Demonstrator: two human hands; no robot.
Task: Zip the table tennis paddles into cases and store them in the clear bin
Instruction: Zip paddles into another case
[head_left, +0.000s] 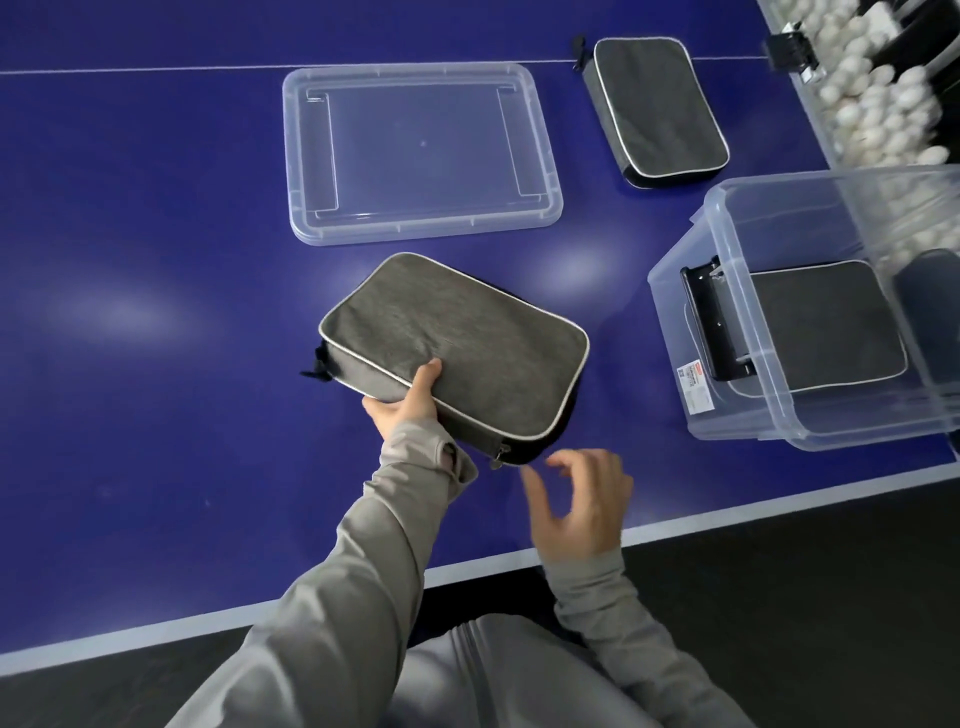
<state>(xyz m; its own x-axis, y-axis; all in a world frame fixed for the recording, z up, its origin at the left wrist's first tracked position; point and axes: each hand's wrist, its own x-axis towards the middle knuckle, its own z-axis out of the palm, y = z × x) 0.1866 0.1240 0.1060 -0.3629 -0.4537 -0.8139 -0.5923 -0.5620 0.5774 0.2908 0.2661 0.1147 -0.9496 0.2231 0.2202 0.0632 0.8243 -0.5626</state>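
Observation:
A grey paddle case (457, 345) with pale piping lies tilted on the blue table in front of me. My left hand (408, 400) grips its near long edge, thumb on top. Its zipper pull (497, 460) shows at the near corner. My right hand (576, 506) hovers just below that corner, fingers loosely spread, holding nothing. A second grey case (657, 106) lies flat at the back right. The clear bin (727, 415) stands at the right with another case (826, 325) flat on its bottom.
The bin's clear lid (421, 150) lies upside down at the back centre. A container of white balls (878, 98) stands at the far right. The table's white-edged near border (467, 564) runs diagonally beside my arms.

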